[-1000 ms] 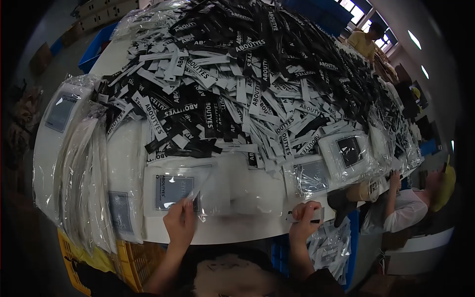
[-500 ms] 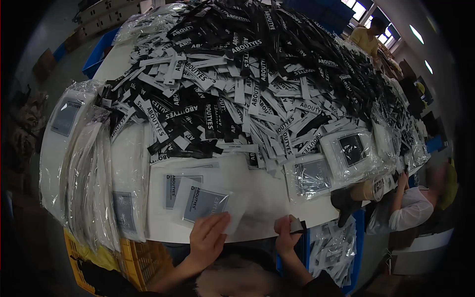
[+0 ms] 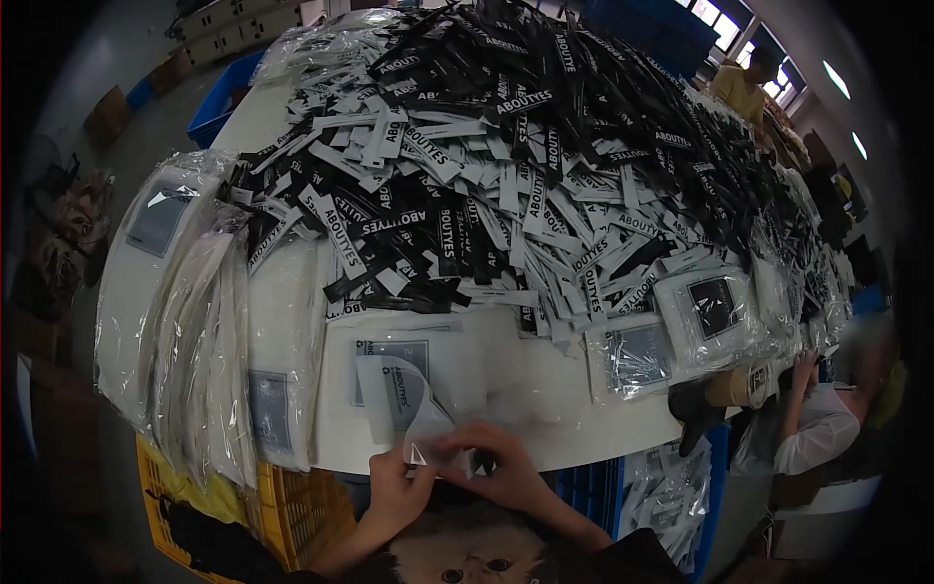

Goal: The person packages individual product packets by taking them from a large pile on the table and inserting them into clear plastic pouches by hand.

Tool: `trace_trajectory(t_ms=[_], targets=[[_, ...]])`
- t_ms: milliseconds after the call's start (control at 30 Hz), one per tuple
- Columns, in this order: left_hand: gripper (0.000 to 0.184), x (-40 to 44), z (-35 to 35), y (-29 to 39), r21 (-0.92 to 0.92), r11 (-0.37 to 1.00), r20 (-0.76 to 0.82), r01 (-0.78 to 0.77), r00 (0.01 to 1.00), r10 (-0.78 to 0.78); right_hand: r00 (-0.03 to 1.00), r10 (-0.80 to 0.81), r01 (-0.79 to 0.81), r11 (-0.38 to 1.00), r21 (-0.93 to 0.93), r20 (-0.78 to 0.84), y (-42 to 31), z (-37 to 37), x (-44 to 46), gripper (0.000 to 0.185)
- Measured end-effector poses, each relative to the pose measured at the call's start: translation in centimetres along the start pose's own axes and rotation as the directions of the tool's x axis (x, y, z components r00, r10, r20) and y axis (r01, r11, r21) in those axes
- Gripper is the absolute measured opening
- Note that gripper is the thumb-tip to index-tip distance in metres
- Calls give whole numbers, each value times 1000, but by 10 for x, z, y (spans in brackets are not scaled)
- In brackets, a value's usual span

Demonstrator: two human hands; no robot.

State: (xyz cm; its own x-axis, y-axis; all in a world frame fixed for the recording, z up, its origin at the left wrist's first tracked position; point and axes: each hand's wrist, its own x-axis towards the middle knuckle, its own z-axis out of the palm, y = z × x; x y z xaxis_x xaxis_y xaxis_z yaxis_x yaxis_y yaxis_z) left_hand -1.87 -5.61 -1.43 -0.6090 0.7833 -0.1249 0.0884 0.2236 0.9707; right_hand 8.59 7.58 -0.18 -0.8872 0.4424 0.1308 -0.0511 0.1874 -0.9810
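At the table's near edge, my left hand [image 3: 400, 485] pinches a small frosted plastic bag [image 3: 394, 391] printed ABOUTYES on a grey panel. The bag is bent, and its near edge curls up towards my fingers. My right hand [image 3: 498, 469] meets it there, with its fingers closed on a small folded black-and-white label strip [image 3: 481, 462] that is mostly hidden. Under the bag lie more flat frosted bags [image 3: 342, 341] with similar grey print.
A big heap of black and white ABOUTYES strips [image 3: 452, 229] covers the table's middle and back. Clear-wrapped bag stacks [image 3: 209, 321] stand left, more packs [image 3: 637, 355] right. Beside the table are a yellow crate [image 3: 302, 511], a blue bin [image 3: 717, 487], a cup [image 3: 736, 386] and a co-worker [image 3: 817, 419].
My right hand has moved left with the folded strip to meet my left hand at the bag. The bag has bent and its near edge curls up. The whole view has shifted slightly.
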Motion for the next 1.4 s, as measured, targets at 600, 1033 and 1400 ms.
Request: trace_trajectory(t_ms=[600,1033,1400], targets=[[47,-2,-6,51,544,616,-101,-571,684,723,991,133,-136,978,157,29,-31,-17,-17,35],[90,19,12,43,496,771,223,-400,917,332,908,105,222,699,680,-405,-27,-37,-9,28],[43,23,-21,38,246,964,204,-98,978,47,967,254,-195,763,616,-9,-4,-19,-12,30]])
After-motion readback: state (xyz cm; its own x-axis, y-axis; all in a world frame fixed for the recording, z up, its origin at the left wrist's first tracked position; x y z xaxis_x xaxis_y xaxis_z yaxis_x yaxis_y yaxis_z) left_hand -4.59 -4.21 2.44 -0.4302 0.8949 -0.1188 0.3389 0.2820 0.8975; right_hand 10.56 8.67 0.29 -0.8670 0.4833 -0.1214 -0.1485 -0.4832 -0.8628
